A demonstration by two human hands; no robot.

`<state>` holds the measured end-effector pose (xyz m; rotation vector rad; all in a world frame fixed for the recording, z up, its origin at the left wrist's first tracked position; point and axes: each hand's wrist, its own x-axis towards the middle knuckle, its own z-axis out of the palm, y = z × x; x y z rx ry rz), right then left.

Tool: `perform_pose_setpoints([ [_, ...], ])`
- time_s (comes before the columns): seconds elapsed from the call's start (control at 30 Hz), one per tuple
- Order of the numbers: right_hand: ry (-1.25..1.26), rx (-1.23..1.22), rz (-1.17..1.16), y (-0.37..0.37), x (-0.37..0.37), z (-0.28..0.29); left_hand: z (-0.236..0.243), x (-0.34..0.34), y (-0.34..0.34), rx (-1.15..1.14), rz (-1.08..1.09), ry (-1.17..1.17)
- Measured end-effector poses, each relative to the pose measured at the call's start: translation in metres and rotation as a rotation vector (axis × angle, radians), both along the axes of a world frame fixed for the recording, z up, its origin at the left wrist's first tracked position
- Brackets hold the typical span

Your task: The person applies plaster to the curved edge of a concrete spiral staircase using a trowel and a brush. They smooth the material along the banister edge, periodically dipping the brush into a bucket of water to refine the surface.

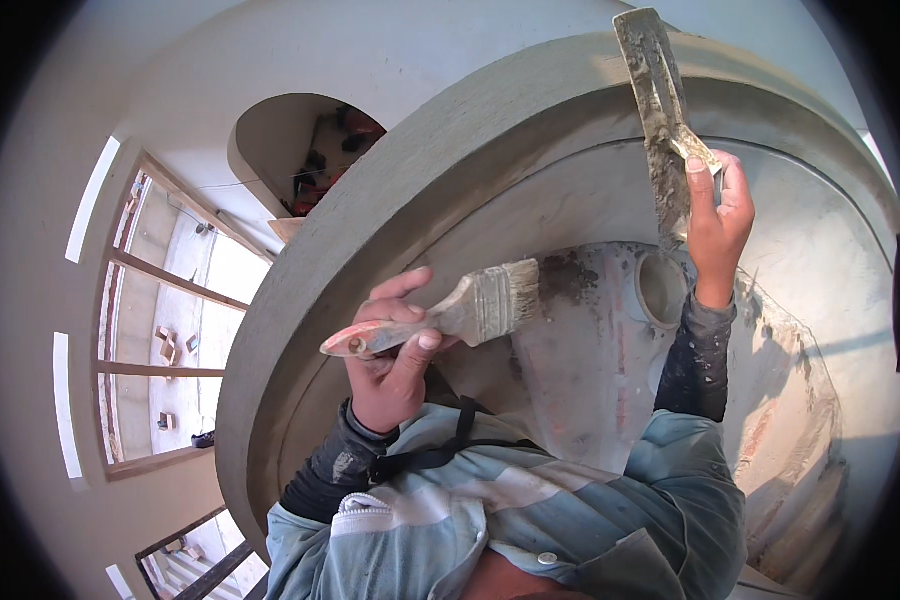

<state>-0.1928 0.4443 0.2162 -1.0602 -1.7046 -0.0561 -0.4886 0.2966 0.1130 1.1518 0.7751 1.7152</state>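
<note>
My left hand (388, 362) grips a wide paintbrush (485, 305) by its handle, which has a worn red end. The pale bristles point to the right and look caked with dried material. Farther out on the right, my right hand (718, 225) is closed on the handle of a plastering trowel (660, 125). Grey mortar coats the trowel's long blade, which is held up beside the far part of a curved grey plastered rim (470, 135). The fingers of both hands wrap round their handles.
Inside the rim lies a smooth curved surface (810, 230). A round pipe-like opening (660, 290) sits near its middle, by a dark wet patch (570, 278). To the left are a window (170, 320) and an arched niche (300, 150) with red and black items.
</note>
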Motion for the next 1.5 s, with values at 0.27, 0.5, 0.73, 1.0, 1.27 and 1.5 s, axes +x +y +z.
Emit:
perform_pose_setpoints([
  [0.27, -0.563, -0.165, 0.077, 0.088, -0.018, 0.09, 0.049, -0.056, 0.122, 0.002, 0.27, -0.352],
  [0.5, -0.945, -0.281, 0.415, 0.186, -0.062, 0.075, 0.008, -0.071, 0.148, -0.31, 0.447, -0.238],
  [0.73, -1.298, -0.567, 0.689, 0.198, -0.158, 0.031, -0.037, -0.132, 0.018, -0.73, 0.989, -0.186],
  [1.0, -1.123, -0.603, 1.143, 0.08, -0.329, -0.109, -0.006, -0.152, -0.051, -0.735, 1.48, -0.011],
  [1.27, -1.191, -0.618, 1.126, 0.057, -0.372, -0.151, 0.004, -0.135, 0.004, -0.644, 1.445, -0.079],
  [1.5, -1.159, -0.71, 0.765, 0.19, -0.2, -0.016, 0.003, -0.126, 0.086, -0.518, 1.192, -0.158],
])
